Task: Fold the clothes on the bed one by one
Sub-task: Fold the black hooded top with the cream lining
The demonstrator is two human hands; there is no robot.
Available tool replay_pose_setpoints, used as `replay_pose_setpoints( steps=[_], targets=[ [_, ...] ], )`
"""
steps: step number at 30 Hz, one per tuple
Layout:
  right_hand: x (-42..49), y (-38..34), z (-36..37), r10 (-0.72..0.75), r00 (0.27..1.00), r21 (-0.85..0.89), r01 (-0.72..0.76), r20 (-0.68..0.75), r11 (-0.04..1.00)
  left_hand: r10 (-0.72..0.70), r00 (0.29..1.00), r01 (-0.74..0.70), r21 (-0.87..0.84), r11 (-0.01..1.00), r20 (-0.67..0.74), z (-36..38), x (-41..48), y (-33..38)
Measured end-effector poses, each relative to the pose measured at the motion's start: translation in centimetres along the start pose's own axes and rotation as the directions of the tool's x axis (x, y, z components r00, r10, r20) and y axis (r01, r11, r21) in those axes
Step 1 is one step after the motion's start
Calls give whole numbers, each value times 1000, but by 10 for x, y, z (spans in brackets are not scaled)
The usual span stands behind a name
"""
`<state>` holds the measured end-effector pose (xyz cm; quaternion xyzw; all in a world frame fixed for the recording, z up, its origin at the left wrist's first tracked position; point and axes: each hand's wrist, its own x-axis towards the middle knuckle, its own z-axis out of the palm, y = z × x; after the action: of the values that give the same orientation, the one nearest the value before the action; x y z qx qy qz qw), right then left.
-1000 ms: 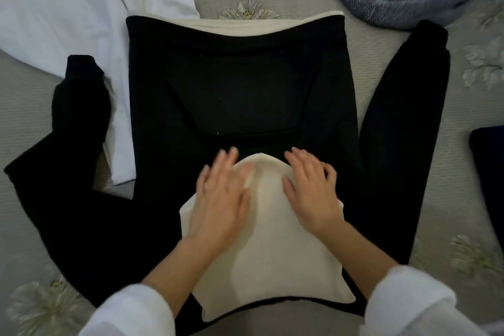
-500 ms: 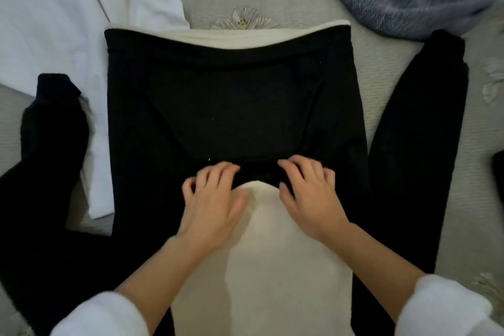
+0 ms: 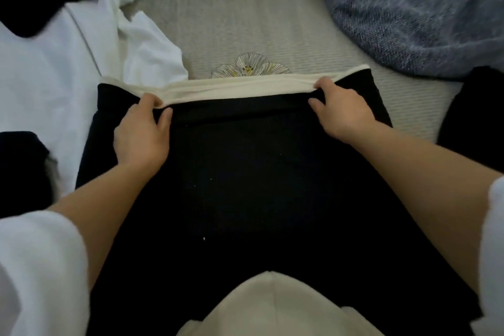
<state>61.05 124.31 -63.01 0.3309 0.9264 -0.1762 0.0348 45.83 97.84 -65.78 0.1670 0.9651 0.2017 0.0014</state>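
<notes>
Nearest, the cream hood [image 3: 272,305] lies flat on the back of the black sweatshirt with cream lining [image 3: 245,185], which is spread in the middle of the grey ribbed bed cover [image 3: 245,24]. At its far edge, the left hand [image 3: 141,133] and right hand [image 3: 341,109] each pinch the cream hem band [image 3: 240,87], fingers curled round it. The fold should go best if both hands lift together, keep the hem taut and level, and bring it near over the hood. The white garment [image 3: 54,63] lies far left.
</notes>
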Motion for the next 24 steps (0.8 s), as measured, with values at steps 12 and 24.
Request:
replay_pose_setpoints(
  steps=[12,24],
  targets=[
    [21,-13,-6,97,988,335,-50,-122,941,2,994,17,-168,986,110,-6,36,35],
    [-35,8,1,-138,990,62,137,16,989,-52,890,-67,244,968,452,-4,10,46]
  ],
)
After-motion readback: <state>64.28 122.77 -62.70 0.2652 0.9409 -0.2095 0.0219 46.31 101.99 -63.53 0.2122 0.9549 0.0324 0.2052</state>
